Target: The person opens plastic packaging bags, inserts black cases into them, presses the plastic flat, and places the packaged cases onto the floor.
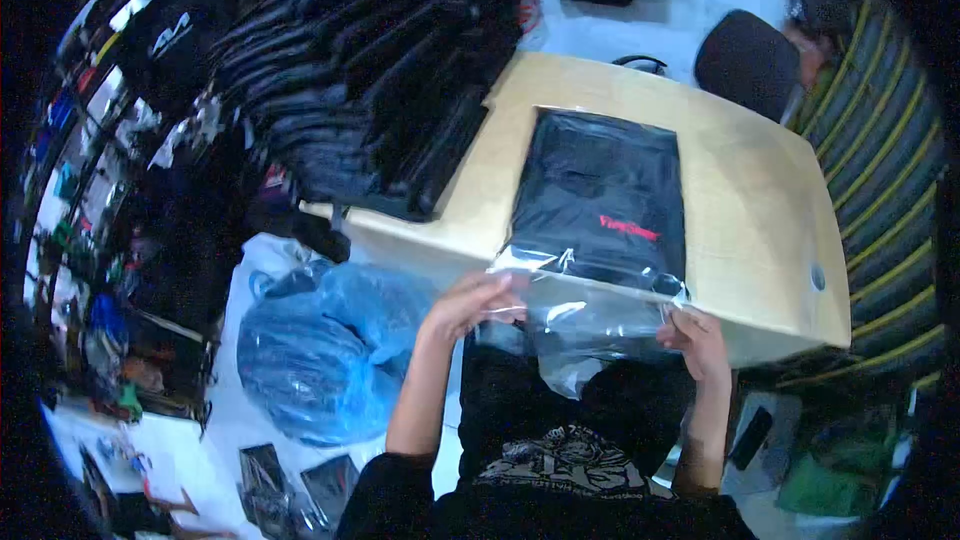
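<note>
A flat black fabric item with red lettering, possibly a folded garment or a bag, lies on the wooden table inside a clear plastic bag. The bag's loose open end hangs over the near table edge toward my body. At the left corner of that end, my left hand has its fingers closed on the film. My right hand pinches the opposite corner, fingers curled. The black item lies just beyond both hands, and neither hand visibly touches it.
Tall stacks of black folded items cover the table's left side. A blue plastic sack rests on the floor to the left. Beyond the table is a person's dark head or cap. Ribbed dark material with yellow lines stands at right.
</note>
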`<action>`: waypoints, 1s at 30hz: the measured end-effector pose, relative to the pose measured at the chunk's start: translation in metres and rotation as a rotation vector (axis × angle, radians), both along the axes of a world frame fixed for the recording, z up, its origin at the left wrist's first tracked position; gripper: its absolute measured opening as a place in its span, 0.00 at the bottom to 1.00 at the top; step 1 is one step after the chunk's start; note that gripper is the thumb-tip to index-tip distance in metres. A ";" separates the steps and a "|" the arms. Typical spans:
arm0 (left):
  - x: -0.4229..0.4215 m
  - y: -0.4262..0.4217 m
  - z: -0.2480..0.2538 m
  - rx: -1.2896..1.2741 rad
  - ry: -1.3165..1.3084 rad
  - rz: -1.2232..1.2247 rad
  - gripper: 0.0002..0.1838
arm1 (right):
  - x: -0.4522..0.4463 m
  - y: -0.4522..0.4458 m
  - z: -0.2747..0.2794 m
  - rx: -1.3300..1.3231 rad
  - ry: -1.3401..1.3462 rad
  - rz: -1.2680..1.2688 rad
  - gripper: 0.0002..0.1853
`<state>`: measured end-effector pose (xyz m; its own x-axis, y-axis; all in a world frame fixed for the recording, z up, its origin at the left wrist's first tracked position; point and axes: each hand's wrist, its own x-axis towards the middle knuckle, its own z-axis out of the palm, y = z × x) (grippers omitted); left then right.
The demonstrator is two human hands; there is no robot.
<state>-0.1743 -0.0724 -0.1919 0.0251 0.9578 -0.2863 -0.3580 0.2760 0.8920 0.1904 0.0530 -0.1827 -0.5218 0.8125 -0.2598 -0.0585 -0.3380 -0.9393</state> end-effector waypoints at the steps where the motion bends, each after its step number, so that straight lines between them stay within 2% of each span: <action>1: 0.001 0.002 0.002 -0.038 -0.004 0.052 0.29 | 0.005 0.001 -0.001 -0.009 -0.030 0.063 0.14; 3: 0.008 0.012 0.005 -0.115 -0.011 0.144 0.32 | 0.006 0.000 -0.004 -0.058 0.053 0.069 0.16; 4: 0.003 0.017 0.001 -0.106 -0.050 0.102 0.34 | 0.002 -0.002 -0.004 -0.088 0.090 0.023 0.17; 5: 0.002 0.021 -0.001 -0.097 -0.132 0.126 0.32 | -0.001 -0.004 -0.004 -0.118 0.129 -0.028 0.17; 10: 0.022 0.013 0.006 -0.051 0.062 0.280 0.18 | -0.013 -0.009 -0.002 0.059 0.002 -0.056 0.18; 13: 0.031 -0.030 0.036 -0.013 0.164 0.263 0.15 | 0.006 -0.030 0.023 0.154 -0.149 0.033 0.16; 14: 0.044 -0.053 0.062 0.007 0.109 0.337 0.13 | 0.021 -0.037 0.028 0.196 -0.160 0.073 0.14; 15: 0.048 -0.079 0.080 -0.005 0.255 0.319 0.11 | 0.027 -0.049 0.049 0.192 -0.145 0.087 0.13; 16: 0.059 -0.105 0.096 0.056 0.164 0.371 0.10 | 0.019 -0.077 0.087 0.263 -0.143 -0.025 0.12; 17: 0.065 -0.132 0.109 0.080 0.183 0.390 0.08 | 0.017 -0.098 0.102 0.275 -0.093 -0.213 0.13; 18: 0.076 -0.161 0.119 0.109 0.237 0.490 0.08 | 0.042 -0.076 0.105 0.370 -0.068 0.172 0.15; 19: 0.084 -0.193 0.132 0.088 0.281 0.506 0.06 | 0.042 -0.079 0.115 0.399 0.021 0.220 0.17; 20: 0.088 -0.222 0.150 0.228 0.293 0.543 0.05 | 0.019 -0.093 0.114 0.633 0.028 -0.142 0.18; 21: 0.066 -0.250 0.170 0.221 0.319 0.196 0.09 | 0.001 -0.102 0.114 0.726 0.055 -0.231 0.18; 22: 0.093 -0.252 0.184 0.154 0.418 0.661 0.09 | -0.016 -0.110 0.114 0.820 0.073 -0.324 0.18; 23: 0.121 -0.255 0.198 0.051 0.519 1.122 0.10 | -0.022 -0.110 0.118 0.775 0.108 -0.129 0.16; 25: 0.134 -0.270 0.193 0.044 0.402 1.523 0.12 | -0.049 -0.102 0.128 0.681 0.201 0.286 0.14; 27: 0.135 -0.286 0.179 0.030 0.389 1.663 0.11 | -0.119 -0.106 0.136 0.215 0.326 0.802 0.17; 28: 0.131 -0.295 0.170 0.013 0.382 1.726 0.10 | -0.154 -0.108 0.140 -0.012 0.288 1.008 0.20; 30: 0.122 -0.314 0.146 -0.016 0.370 1.838 0.10 | -0.200 -0.120 0.107 -0.182 0.180 1.098 0.22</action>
<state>-0.0527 -0.3867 -0.0458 -0.9562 -0.2894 -0.0438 0.0066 -0.1710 0.9852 -0.0093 -0.0673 -0.0761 -0.9726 -0.1523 -0.1758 0.2248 -0.4207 -0.8789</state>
